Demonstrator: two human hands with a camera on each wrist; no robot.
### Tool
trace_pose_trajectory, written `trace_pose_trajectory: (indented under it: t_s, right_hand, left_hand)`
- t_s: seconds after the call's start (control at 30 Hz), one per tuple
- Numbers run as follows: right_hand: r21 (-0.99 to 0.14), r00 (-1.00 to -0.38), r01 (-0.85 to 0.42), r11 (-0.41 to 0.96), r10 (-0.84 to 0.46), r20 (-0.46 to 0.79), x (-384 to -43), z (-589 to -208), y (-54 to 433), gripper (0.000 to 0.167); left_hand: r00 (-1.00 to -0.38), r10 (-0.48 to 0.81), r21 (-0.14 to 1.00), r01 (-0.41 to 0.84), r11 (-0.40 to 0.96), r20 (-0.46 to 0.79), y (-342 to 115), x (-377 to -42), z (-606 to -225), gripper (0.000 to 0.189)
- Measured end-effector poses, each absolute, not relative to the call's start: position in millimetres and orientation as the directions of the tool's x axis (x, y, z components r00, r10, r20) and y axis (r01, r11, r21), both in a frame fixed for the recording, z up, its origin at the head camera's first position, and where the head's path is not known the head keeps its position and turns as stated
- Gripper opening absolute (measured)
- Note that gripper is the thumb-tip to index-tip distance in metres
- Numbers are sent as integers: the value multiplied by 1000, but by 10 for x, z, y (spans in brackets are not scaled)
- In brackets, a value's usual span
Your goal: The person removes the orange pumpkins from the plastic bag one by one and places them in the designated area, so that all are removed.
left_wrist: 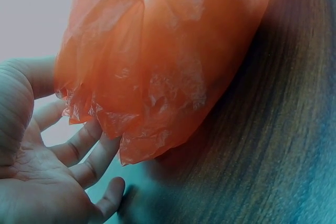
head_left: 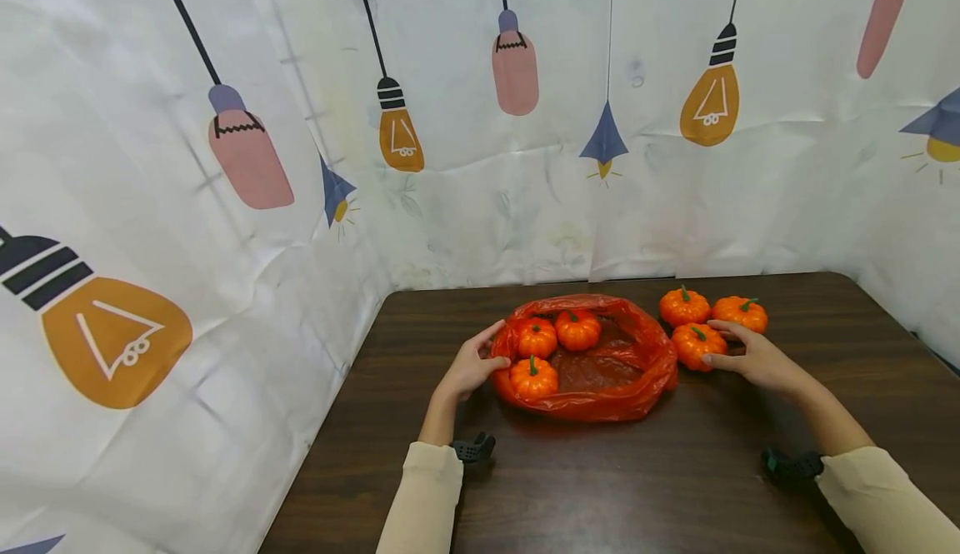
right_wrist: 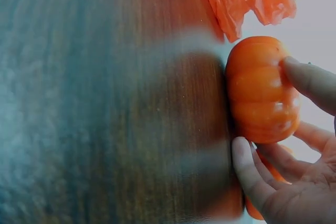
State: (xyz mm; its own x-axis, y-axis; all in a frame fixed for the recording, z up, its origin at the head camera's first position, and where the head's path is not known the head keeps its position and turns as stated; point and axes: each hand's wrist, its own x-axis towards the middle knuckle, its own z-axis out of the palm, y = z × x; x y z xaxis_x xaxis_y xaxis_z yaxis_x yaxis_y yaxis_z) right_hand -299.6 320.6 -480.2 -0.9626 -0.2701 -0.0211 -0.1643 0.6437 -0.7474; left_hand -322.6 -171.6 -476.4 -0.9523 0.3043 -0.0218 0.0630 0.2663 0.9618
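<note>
At a dark wooden bench, a person's right grip pinches an orange pumpkin between thumb and fingers just right of an open red plastic bag, while the left grip pinches the bag's left rim. Three small pumpkins lie inside the bag; two loose pumpkins sit just beyond the held one. Smooth and glossy, the held pumpkin looks light, firm and somewhat slippery, probably best taken across its ribbed sides rather than by the green stem. The bag appears thin, limp and easily torn, its rim the likeliest handhold. Only the head view shows the bag's contents; the right wrist view reveals the thumb against the pumpkin's skin, and the left wrist view the bag's crumpled outer wall, with that thumb's tip hidden behind it.
</note>
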Motion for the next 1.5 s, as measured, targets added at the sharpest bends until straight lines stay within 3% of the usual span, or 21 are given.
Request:
trace_pose_trajectory:
  t_s: [0.63, 0.93, 1.17, 1.5]
  right_hand:
    - [-735, -960, -156, 660, -276, -44, -2998, -4772, 3220, 81]
    - [-728, -972, -139, 671, -234, -30, -2868, -4511, 3166, 81]
    - [-720, -963, -240, 651, -253, 92, -2767, -4254, 2891, 73]
    - [-816, -902, -359, 453, -394, 178, -2813, -4256, 2180, 51]
  left_hand:
    - [-966, 259, 961, 75, 265, 4, -1681, -3227, -4849, 73]
    - [-963, 267, 963, 94, 251, 25, -1663, -3230, -4859, 72]
    - [-965, 261, 964, 82, 254, 13, -1669, -3221, -4857, 73]
    - [-955, 297, 965, 76, 249, -1, -1694, -3128, -4670, 73]
